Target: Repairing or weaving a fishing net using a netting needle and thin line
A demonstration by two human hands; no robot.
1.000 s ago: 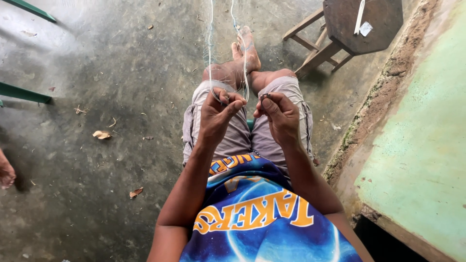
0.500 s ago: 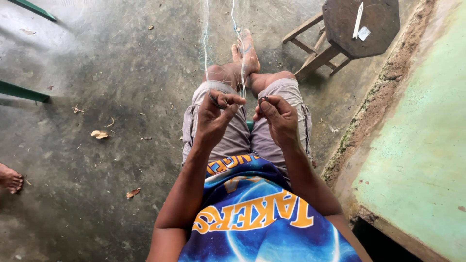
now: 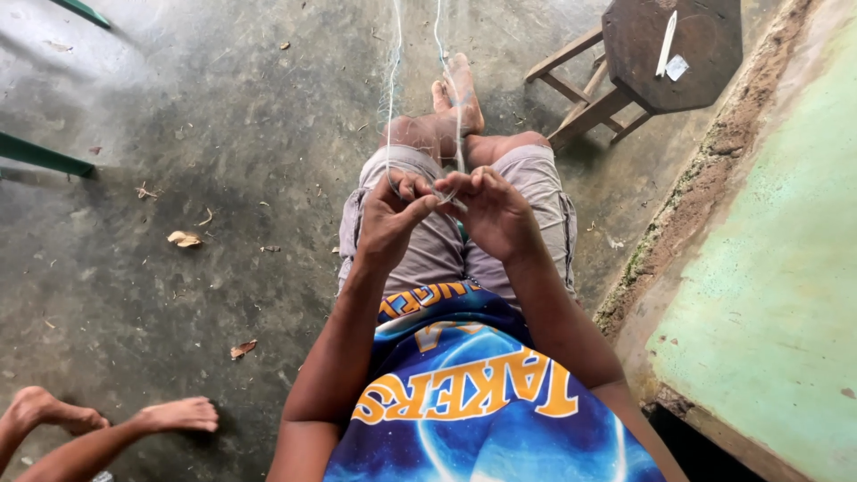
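Observation:
I sit on a concrete floor (image 3: 205,116) in grey shorts and a blue printed shirt, legs stretched ahead. Thin clear fishing line or fine net (image 3: 393,98) runs taut from the top of the view down to my lap. My left hand (image 3: 393,219) pinches the line between thumb and forefinger over my left thigh. My right hand (image 3: 495,210) touches it fingertip to fingertip, fingers closed on the same line. A small loop of line shows between both hands. What the far end of the line is tied to is hidden.
A dark wooden stool (image 3: 665,58) with a white stick and a small packet on top stands at the upper right. A green-painted raised ledge (image 3: 768,268) runs along the right. Another person's bare feet (image 3: 170,415) lie at lower left. Green bars (image 3: 45,156) and dry leaves (image 3: 185,238) at left.
My hands have come together until their fingertips meet on the line. Another person's feet have moved further into view at the lower left.

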